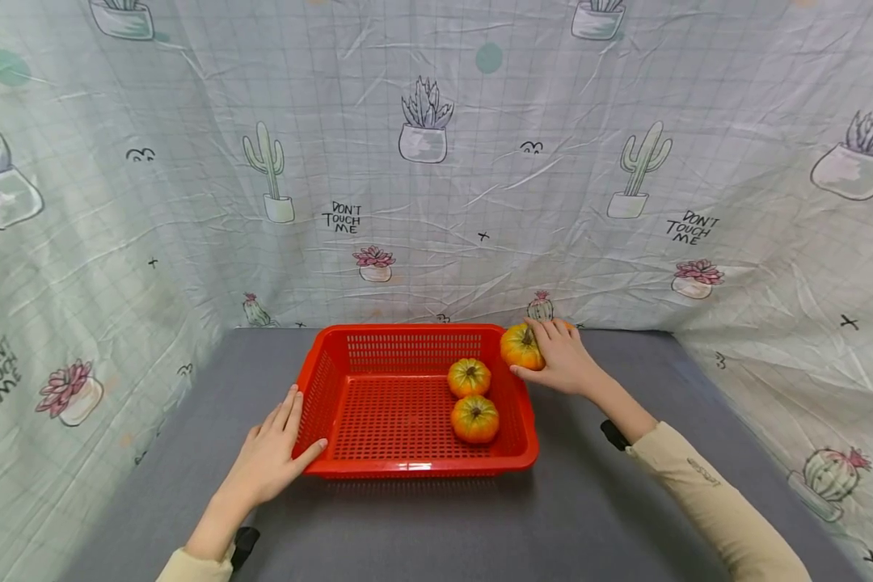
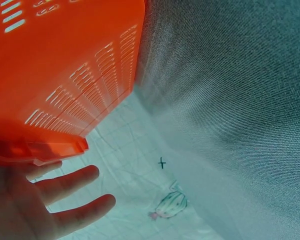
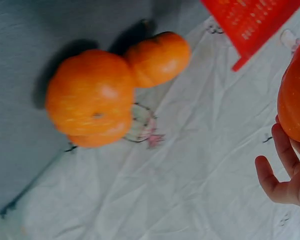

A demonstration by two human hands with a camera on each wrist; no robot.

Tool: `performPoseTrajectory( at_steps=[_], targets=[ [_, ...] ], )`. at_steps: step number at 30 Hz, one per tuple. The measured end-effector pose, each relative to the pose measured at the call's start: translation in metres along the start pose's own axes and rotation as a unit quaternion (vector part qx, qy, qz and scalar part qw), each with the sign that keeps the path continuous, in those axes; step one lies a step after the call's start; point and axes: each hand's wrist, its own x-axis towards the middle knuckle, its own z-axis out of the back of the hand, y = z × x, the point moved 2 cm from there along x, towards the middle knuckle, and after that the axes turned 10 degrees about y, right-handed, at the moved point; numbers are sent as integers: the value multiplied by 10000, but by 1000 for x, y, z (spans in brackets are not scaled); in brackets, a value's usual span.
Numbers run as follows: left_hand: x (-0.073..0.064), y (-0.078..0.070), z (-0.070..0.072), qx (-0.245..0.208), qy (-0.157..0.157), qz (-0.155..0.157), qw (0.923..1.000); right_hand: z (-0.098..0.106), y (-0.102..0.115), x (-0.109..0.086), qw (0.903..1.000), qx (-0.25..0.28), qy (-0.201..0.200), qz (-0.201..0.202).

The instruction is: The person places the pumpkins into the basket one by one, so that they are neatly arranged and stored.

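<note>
A red plastic basket [image 1: 422, 466] with slotted walls sits on the grey table. Inside it, near the right wall, two small yellow-orange pumpkins [image 1: 469, 377] lie one in front of the other. My right hand [image 1: 563, 360] grips a third pumpkin [image 1: 520, 347] at the basket's back right rim; that pumpkin [image 3: 297, 95] is partly cut off in the right wrist view. At the left rim my left hand [image 1: 265, 461] rests with fingers straight, its thumb across the front left corner. In the left wrist view, the fingers of the left hand [image 2: 35, 205] extend beside the basket wall [image 2: 65, 75].
Several more orange pumpkins [image 3: 92, 97] stand together on the table, seen in the right wrist view; my right hand mostly hides them from the head view. A patterned cloth [image 1: 480, 202] with cactus drawings hangs behind and on both sides of the grey table [image 1: 422, 533].
</note>
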Motion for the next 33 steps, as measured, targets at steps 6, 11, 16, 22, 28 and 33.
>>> performPoseTrajectory(
  at_steps=[6, 11, 16, 22, 28, 33],
  targets=[
    [0, 1, -1, 1, -25, -11, 10000, 10, 22, 15, 9995, -130, -3, 272],
    [0, 1, -1, -20, -52, -26, 10000, 18, 40, 28, 9989, -248, -189, 339],
    [0, 2, -3, -76, -47, -33, 10000, 23, 58, 41, 9986, -315, -316, 275],
    [0, 3, -2, -112, -83, -28, 9999, 19, 77, 58, 9999, 127, -97, 27],
    [1, 4, -3, -80, -63, 26, 9999, 11, 93, 76, 9989, 446, 104, -133],
    [1, 4, -4, -93, -37, 43, 9999, 2, 103, 89, 9983, 490, 104, -283]
  ],
)
